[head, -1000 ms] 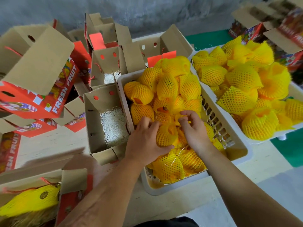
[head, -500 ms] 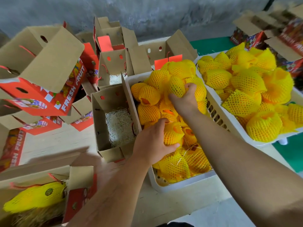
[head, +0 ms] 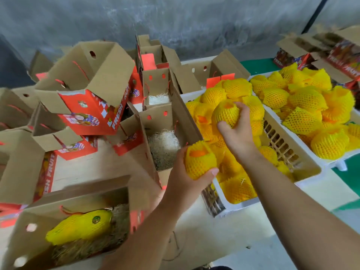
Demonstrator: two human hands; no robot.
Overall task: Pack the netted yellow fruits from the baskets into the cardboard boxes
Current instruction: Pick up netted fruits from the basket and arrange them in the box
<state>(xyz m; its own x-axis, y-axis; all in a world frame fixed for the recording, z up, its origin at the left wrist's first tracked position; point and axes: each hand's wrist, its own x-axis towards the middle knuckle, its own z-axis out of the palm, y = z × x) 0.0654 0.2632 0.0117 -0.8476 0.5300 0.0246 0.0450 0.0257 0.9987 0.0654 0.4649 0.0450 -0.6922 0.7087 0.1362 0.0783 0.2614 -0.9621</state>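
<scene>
Gripping netted fruits, left hand (head: 187,178) at basket (head: 303,172) edge, right hand (head: 236,131) above.

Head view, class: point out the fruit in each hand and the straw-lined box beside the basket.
Left-hand fruit (head: 200,162), head view, netted side.
Right-hand fruit (head: 226,114), head view, netted front.
Straw-lined box (head: 164,147), head view, straw bedding inside.

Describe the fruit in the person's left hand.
The fruit is round and yellow, sleeved in yellow foam netting with a frayed top edge; an orange patch shows through the opening. The left hand grips it from below, thumb across its front, at the basket's near-left corner beside an open box lined with straw.
</scene>
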